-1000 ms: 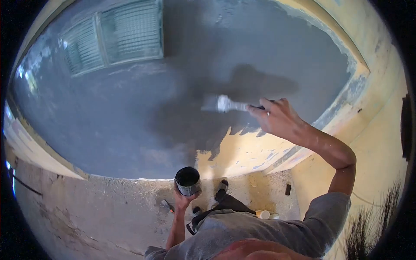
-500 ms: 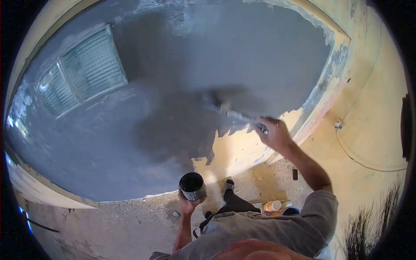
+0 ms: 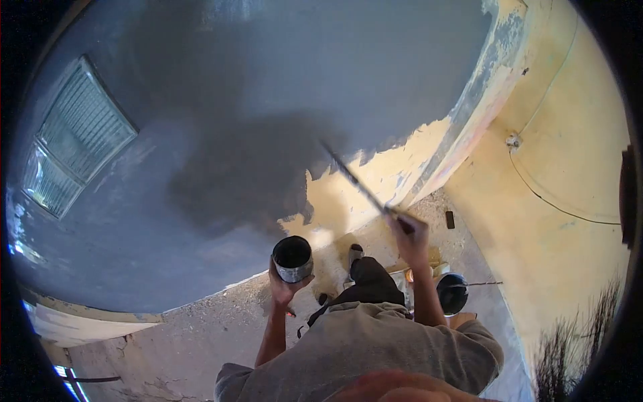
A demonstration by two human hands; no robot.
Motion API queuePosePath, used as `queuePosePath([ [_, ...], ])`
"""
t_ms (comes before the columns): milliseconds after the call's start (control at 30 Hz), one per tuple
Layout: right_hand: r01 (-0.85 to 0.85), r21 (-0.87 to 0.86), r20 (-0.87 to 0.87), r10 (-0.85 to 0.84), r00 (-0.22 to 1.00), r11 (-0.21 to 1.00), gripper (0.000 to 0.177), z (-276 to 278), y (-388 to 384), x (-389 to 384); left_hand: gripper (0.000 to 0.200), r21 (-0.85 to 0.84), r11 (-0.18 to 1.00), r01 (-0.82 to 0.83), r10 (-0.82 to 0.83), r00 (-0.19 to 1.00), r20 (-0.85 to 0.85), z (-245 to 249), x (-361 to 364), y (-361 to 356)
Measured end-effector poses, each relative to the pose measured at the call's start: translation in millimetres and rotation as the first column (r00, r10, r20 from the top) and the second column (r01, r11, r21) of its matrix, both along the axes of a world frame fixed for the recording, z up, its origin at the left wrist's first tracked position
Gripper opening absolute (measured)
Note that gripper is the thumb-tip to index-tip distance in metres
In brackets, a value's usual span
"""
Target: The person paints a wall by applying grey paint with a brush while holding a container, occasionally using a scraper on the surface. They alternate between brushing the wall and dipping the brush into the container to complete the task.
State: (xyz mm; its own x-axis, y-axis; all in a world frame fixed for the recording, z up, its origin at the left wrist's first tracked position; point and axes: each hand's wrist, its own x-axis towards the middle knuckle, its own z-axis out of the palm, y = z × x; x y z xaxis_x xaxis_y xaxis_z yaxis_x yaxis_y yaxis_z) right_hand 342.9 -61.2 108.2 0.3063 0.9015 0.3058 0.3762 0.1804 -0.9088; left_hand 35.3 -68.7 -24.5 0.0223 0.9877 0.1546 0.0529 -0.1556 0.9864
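My left hand point(image 3: 284, 289) holds a round can point(image 3: 293, 260) upright from below and beside it; its inside looks dark. My right hand point(image 3: 410, 236) is closed round the handle of a long thin tool point(image 3: 358, 184), which slants up and left across the wall. The tool's far end is seen edge-on near the grey paint, so its shape and whether it touches the wall are unclear. Grey paint point(image 3: 234, 171) covers most of the wall, with a ragged border above a bare yellow patch point(image 3: 341, 201).
A louvred window point(image 3: 84, 137) is at the left. Beside my right forearm stands a dark bucket point(image 3: 452, 293). A small black object point(image 3: 449, 220) lies on the debris-strewn floor point(image 3: 207, 335). A cable point(image 3: 549, 201) runs along the yellow wall.
My view has shifted right. My right arm is drawn in closer to my body, and the tool has turned from broadside to nearly edge-on. My left hand still holds the can.
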Motion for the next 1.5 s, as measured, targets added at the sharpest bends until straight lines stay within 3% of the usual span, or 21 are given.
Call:
queuePosePath([
  [33, 0.05, 0.108, 0.043, -0.055, 0.998, 0.993, 0.023, 28, 11, -3, 0.086, -0.002, 0.998, 0.06, -0.059, 0.993, 0.101, 2, 5, 6],
  [133, 0.086, 0.433, 0.185, -0.182, 0.966, 0.897, 0.028, 106, 49, -7, 0.087, 0.037, 0.996, 0.085, -0.084, 0.996, -0.011, 15, 19, 19],
  [200, 0.04, 0.635, 0.265, -0.266, 0.927, 0.772, 0.031, 160, 76, -18, 0.088, 0.02, 0.991, 0.133, -0.133, 0.991, 0.016, 16, 27, 25],
  [300, -0.005, 0.58, 0.34, -0.237, 0.91, 0.814, 0.032, 181, 112, -39, 0.087, 0.061, 0.992, 0.108, -0.112, 0.991, 0.075, 18, 40, 30],
  [367, 0.068, 0.422, 0.493, -0.291, 0.82, 0.904, 0.033, 140, 117, -56, 0.087, 0.052, 0.992, 0.119, -0.124, 0.985, 0.118, 22, 45, 32],
  [433, 0.031, 0.254, 0.557, -0.173, 0.812, 0.967, 0.033, 84, 97, -51, 0.087, 0.04, 0.99, 0.133, -0.137, 0.976, 0.169, 15, 47, 33],
  [533, -0.026, 0.075, 0.39, -0.005, 0.921, 0.997, 0.031, 54, 68, -30, 0.087, -0.039, 0.989, 0.144, -0.134, 0.974, 0.183, -9, 42, 29],
  [667, 0.067, 0.3, 0.153, -0.117, 0.981, 0.952, 0.032, 145, 37, -25, 0.089, -0.014, 0.992, 0.123, -0.12, 0.983, 0.137, 4, 35, 31],
  [733, 0.059, 0.465, 0.278, -0.209, 0.937, 0.883, 0.034, 187, 42, -38, 0.09, -0.026, 0.993, 0.112, -0.109, 0.988, 0.114, 3, 31, 28],
  [833, -0.067, 0.605, 0.296, -0.146, 0.944, 0.793, 0.031, 186, 74, -81, 0.09, -0.021, 0.992, 0.125, -0.119, 0.976, 0.183, -6, 25, 30],
  [867, -0.115, 0.533, 0.285, -0.05, 0.957, 0.838, 0.033, 168, 83, -94, 0.089, -0.003, 0.997, 0.083, -0.081, 0.986, 0.145, -3, 25, 28],
  [900, -0.11, 0.385, 0.415, -0.066, 0.907, 0.916, 0.032, 137, 94, -104, 0.089, 0.016, 0.999, 0.043, -0.045, 0.993, 0.11, -1, 24, 26],
  [933, -0.031, 0.369, 0.499, -0.17, 0.849, 0.929, 0.032, 120, 89, -115, 0.089, 0.024, 0.999, 0.041, -0.043, 0.993, 0.109, -3, 19, 23],
  [1000, -0.106, 0.157, 0.549, 0.003, 0.836, 0.982, 0.03, 84, 78, -104, 0.087, -0.184, 0.983, -0.007, 0.067, 0.943, 0.325, -12, 8, 9],
  [1033, -0.141, 0.059, 0.579, 0.081, 0.812, 0.988, 0.031, 77, 73, -95, 0.085, -0.038, 0.998, -0.044, 0.053, 0.955, 0.292, -13, 2, 1],
  [1133, -0.181, -0.006, 0.548, 0.155, 0.822, 0.983, 0.027, 119, 35, -73, 0.084, -0.006, 0.994, -0.106, 0.106, 0.982, 0.156, -7, -14, -9],
  [1200, -0.213, 0.13, 0.481, 0.126, 0.868, 0.968, 0.03, 160, 21, -72, 0.083, 0.003, 0.994, -0.11, 0.109, 0.987, 0.117, -3, -22, -12],
  [1267, -0.153, 0.34, 0.408, 0.001, 0.913, 0.928, 0.028, 189, 28, -84, 0.083, -0.048, 0.992, -0.117, 0.124, 0.971, 0.206, 1, -25, -10],
  [1333, -0.083, 0.432, 0.395, -0.106, 0.913, 0.898, 0.026, 199, 55, -101, 0.083, -0.011, 0.991, -0.131, 0.131, 0.979, 0.154, 4, -24, -5],
  [1467, -0.044, 0.399, 0.464, -0.16, 0.871, 0.916, 0.026, 135, 90, -117, 0.083, 0.109, 0.987, -0.121, 0.109, 0.988, 0.113, 16, -12, 1],
  [1500, -0.093, 0.308, 0.468, -0.066, 0.882, 0.947, 0.025, 119, 85, -110, 0.084, 0.039, 0.995, -0.092, 0.088, 0.992, 0.091, 11, -13, 2],
])
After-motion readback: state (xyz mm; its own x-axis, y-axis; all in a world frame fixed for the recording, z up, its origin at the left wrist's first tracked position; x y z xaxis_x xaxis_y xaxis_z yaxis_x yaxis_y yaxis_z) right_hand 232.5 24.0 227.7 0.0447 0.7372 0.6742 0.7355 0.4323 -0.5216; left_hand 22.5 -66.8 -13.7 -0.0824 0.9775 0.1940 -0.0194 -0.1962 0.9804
